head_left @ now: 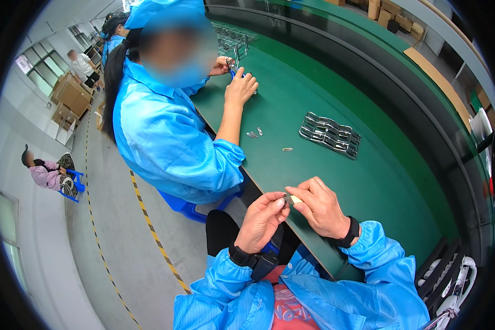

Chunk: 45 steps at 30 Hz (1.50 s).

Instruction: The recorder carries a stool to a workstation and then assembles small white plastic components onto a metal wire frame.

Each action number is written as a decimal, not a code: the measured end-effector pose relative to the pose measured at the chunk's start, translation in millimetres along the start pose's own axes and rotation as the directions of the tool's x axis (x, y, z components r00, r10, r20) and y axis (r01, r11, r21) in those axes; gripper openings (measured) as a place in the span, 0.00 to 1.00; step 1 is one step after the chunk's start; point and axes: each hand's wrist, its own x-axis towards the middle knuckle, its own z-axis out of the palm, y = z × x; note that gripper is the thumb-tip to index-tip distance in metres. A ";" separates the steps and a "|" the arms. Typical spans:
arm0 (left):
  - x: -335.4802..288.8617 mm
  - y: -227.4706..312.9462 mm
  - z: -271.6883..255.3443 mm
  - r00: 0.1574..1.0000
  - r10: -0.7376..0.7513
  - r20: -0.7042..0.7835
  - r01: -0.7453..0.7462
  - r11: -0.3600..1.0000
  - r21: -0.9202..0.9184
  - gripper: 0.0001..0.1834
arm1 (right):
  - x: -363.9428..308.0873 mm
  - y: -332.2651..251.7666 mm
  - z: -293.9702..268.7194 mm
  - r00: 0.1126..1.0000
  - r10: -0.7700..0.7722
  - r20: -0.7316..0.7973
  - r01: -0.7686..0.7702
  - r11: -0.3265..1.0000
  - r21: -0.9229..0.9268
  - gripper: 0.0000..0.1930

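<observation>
Head view. Pinching small grey piece (289, 200) between pressed-together fingers (273, 208) of left hand (257, 223); pinching cream-coloured block (296, 199) just beside it between fingers of right hand (322, 209). Holding both at near edge of smooth green table (390, 192). Seen beyond on table: flat metallic strips (287, 149) with rounded ends, and open lattice of shiny bent-metal loops (330, 135). Stacked at upper left: brown cardboard boxes (74, 94), contents hidden. Mostly covered by fingers: grey piece, outline hard to make out; cannot tell whether touching block. Partly hidden by co-worker's hand (241, 88): blue-handled tool (238, 73).
</observation>
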 end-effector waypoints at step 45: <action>-0.7 -3.6 -1.9 0.999 0.032 -0.016 -0.032 0.999 0.024 0.09 | -4.0 12.4 6.7 1.000 -0.009 0.022 0.005 0.987 0.160 0.11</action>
